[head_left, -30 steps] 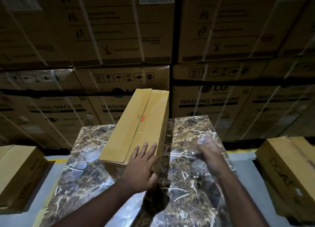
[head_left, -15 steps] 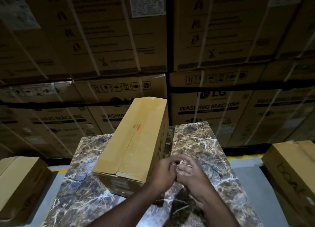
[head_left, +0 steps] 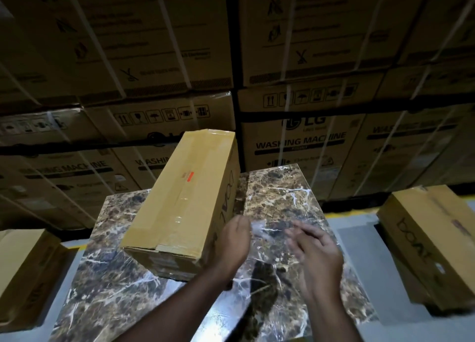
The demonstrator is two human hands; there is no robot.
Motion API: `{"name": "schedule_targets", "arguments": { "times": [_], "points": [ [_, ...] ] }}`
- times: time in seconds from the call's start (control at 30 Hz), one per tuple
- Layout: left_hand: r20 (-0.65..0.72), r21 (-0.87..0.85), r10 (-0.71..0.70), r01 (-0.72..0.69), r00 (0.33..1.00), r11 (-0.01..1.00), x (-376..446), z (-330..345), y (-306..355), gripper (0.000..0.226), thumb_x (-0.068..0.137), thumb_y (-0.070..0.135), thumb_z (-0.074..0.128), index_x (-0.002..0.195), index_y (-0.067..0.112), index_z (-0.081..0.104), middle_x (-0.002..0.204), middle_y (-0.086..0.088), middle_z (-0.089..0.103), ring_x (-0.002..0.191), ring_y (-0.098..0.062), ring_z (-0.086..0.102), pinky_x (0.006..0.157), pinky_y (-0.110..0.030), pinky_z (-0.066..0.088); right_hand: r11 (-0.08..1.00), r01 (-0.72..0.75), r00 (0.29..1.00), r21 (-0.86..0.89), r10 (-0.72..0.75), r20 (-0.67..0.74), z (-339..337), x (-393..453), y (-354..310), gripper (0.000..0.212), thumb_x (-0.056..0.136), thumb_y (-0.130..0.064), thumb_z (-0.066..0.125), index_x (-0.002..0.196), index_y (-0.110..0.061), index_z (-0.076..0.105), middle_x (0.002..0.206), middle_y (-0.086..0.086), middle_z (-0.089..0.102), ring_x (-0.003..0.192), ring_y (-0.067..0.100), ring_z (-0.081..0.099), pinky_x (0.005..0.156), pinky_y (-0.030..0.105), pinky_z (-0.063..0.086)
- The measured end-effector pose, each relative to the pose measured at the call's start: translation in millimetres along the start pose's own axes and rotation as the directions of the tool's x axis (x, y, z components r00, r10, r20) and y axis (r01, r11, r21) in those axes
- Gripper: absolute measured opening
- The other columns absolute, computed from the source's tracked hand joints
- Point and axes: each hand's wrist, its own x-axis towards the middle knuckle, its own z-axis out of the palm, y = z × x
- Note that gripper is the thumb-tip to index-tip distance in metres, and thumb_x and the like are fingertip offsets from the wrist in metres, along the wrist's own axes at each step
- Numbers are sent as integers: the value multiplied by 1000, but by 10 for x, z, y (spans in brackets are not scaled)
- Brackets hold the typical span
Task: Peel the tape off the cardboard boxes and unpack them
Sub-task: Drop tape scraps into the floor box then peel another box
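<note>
A long tan cardboard box (head_left: 180, 203) lies on the marble-patterned table (head_left: 282, 195), with clear tape along its top seam and a small red sticker. My left hand (head_left: 232, 244) is against the box's near right side, fingers pinched on a crumpled piece of clear tape (head_left: 257, 225). To the right, my right hand (head_left: 317, 257) hovers over the table, blurred, fingers apart and holding nothing. The tape piece sits between the two hands.
Another tan box (head_left: 434, 244) lies on the floor at the right, and one more (head_left: 23, 277) at the left. A wall of strapped washing machine cartons (head_left: 300, 141) stands right behind the table. Grey floor shows on both sides.
One second ago the hands were apart, then they met at the box's near right corner. Now they have parted again, the right hand swinging away rightward.
</note>
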Motion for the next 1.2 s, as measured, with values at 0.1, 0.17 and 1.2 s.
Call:
{"name": "schedule_targets", "arguments": {
  "times": [0.1, 0.17, 1.2],
  "points": [
    [95, -197, -163, 179, 982, 964, -5, -93, 62, 38, 98, 39, 33, 82, 12, 54, 77, -11, 53, 70, -21, 47, 69, -35, 38, 975, 127, 992, -180, -127, 13, -88, -129, -87, 26, 96, -16, 69, 120, -26, 69, 120, -3, 73, 79, 11, 75, 61, 27, 59],
    [301, -276, -170, 256, 938, 926, -86, -56, 160, 38, 109, 26, 33, 97, 10, 65, 80, -9, 62, 72, -22, 55, 71, -33, 44, 862, 238, 939, -448, -85, 334, 19, -319, -21, 38, 105, -41, 51, 139, -58, 50, 144, -27, 51, 85, -4, 67, 74, 30, 54],
    [742, -487, -27, 566, 670, 666, -1485, 363, -337, 17, 97, 10, 67, 105, -3, 73, 72, -9, 67, 53, -8, 60, 52, -17, 52, 890, 238, 966, -389, -257, 3, -636, -1676, 386, 29, 109, -15, 40, 126, -7, 61, 128, 3, 63, 101, -14, 62, 82, 5, 45]
  ]
}}
